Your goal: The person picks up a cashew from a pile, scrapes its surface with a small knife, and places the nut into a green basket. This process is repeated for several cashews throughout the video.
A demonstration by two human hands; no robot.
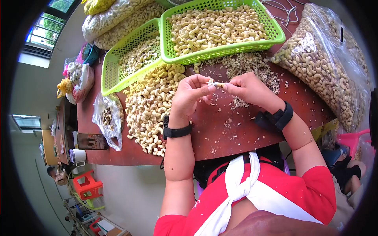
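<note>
Just on the near side of the full green basket, the left hand pinches a pale cashew between thumb and forefinger; the nut is mostly covered, so how much of it is peeled I cannot tell. The other left fingers curl loosely beneath, slightly apart. The right hand, also on the basket's near side and further right, has thumb and forefinger clamped together on a short, slim tool, its remaining fingers folded in. The tool's tip meets the nut, or nearly so; the exact contact is too small to make out. Skin flakes lie directly below the basket's near wall, behind the right hand. A loose cashew pile spreads to the basket's near left, and a bulging clear bag of nuts stands to its right.
</note>
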